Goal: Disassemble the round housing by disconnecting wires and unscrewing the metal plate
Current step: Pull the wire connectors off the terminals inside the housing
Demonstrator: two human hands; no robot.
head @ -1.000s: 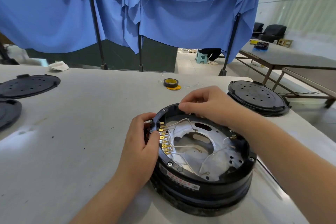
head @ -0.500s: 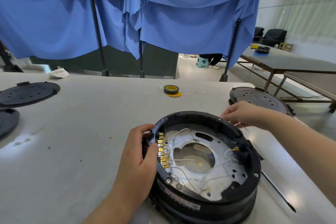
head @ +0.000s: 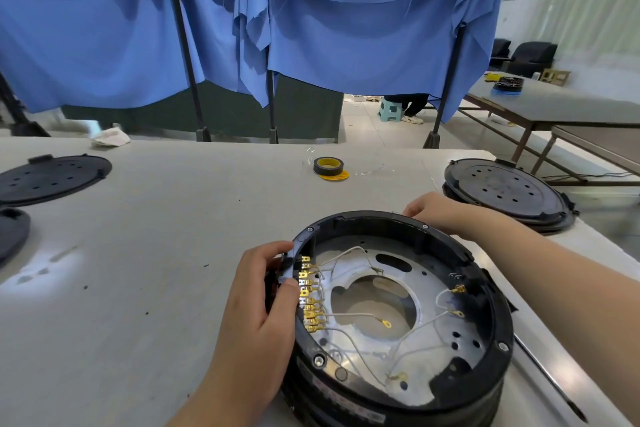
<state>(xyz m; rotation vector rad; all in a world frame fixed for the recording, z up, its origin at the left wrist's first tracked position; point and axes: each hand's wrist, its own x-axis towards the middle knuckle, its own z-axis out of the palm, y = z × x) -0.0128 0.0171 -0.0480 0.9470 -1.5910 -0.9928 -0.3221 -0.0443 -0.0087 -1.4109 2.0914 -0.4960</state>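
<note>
We can read no text anywhere here. We find one label [head: 346, 402], a white strip with red print, on the outer side wall of the black housing [head: 485, 291] nearest the camera, but its characters are too small and blurred to make out. The yellow tape roll [head: 328, 166] farther back on the table [head: 138, 270] carries no lettering we can read.

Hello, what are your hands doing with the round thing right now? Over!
Left hand grips housing rim by the gold terminals. Right hand on far rim. White wires loose over metal plate, plate still in. Nothing blocking.
</note>
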